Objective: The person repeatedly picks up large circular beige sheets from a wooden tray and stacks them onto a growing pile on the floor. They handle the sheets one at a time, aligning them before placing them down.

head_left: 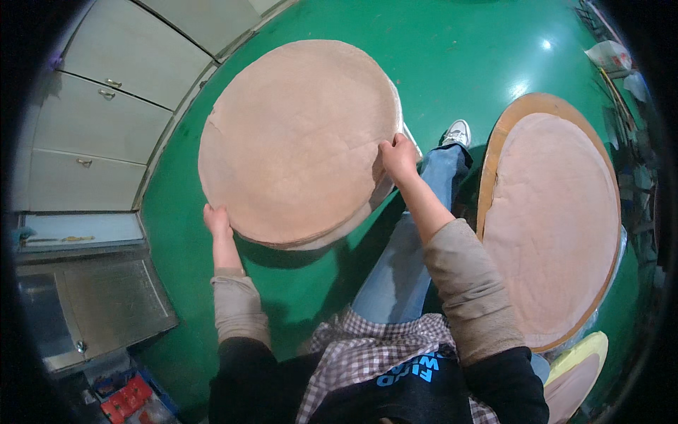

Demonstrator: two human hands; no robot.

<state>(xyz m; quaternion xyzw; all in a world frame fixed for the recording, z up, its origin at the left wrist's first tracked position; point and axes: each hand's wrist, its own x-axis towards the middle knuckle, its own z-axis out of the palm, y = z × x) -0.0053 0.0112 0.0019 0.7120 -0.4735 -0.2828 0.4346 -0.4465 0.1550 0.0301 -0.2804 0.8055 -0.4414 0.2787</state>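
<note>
A large, round, beige-pink sheet (300,134) lies over a thick, pale round stack or support in front of me. It looks thin, with faint creases and a slightly torn edge at the left. My left hand (218,220) grips its near left rim, thumb on top and fingers hidden below. At the right rim my right hand (400,158) pinches the edge, where it bends up a little. What is under the sheet is mostly hidden. To my right, a similar pinkish sheet (554,219) rests on a round brown board (531,104).
White cabinets (92,120) with small handles line the left, above a metal cabinet (113,304). A blue crate with red items (127,399) sits at lower left. A yellow-rimmed round thing (579,378) is at lower right. Bags (609,58) lie far right on the green floor (452,63).
</note>
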